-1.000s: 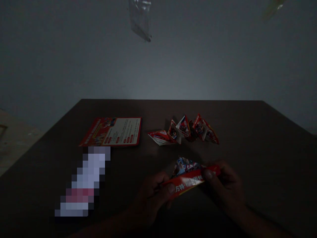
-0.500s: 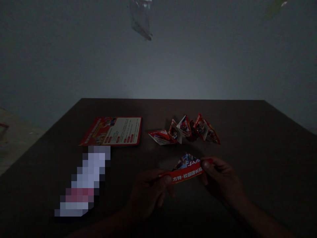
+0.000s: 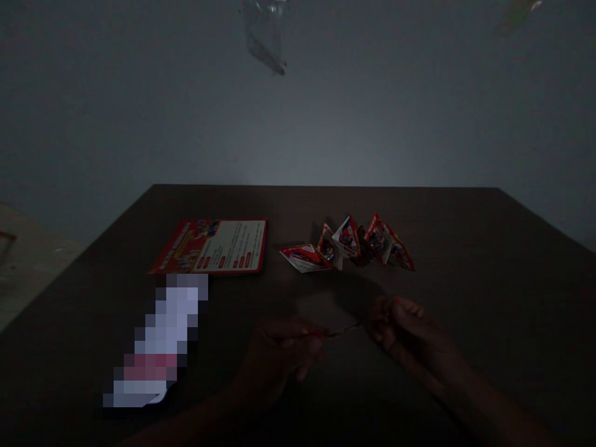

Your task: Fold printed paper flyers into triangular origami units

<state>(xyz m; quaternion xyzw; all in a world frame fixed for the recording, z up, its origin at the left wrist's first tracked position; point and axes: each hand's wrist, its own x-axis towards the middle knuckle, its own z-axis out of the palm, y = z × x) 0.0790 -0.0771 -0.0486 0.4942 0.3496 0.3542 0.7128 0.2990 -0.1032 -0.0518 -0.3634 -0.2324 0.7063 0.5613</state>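
Note:
In the dim head view, my left hand [image 3: 286, 351] is closed on a folded red paper piece [image 3: 321, 334], now seen nearly edge-on, its thin edge pointing toward my right hand. My right hand [image 3: 403, 323] is beside the paper's right end with its fingers pressed together; a small red spot shows at its fingertips, too dark to make out. Beyond both hands, several folded red and white paper triangles [image 3: 347, 239] stand in a row on the dark table [image 3: 447, 217].
A stack of red and white printed sheets [image 3: 228, 245] lies left of the folded papers. Nearer me on the left is a bright pixelated object [image 3: 170, 329]. A clear plastic bag [image 3: 265, 37] hangs against the wall at the top.
The red paper has turned from showing its printed face to nearly edge-on. The right hand's fingers have shifted off the paper's visible right end. The left hand keeps its grip.

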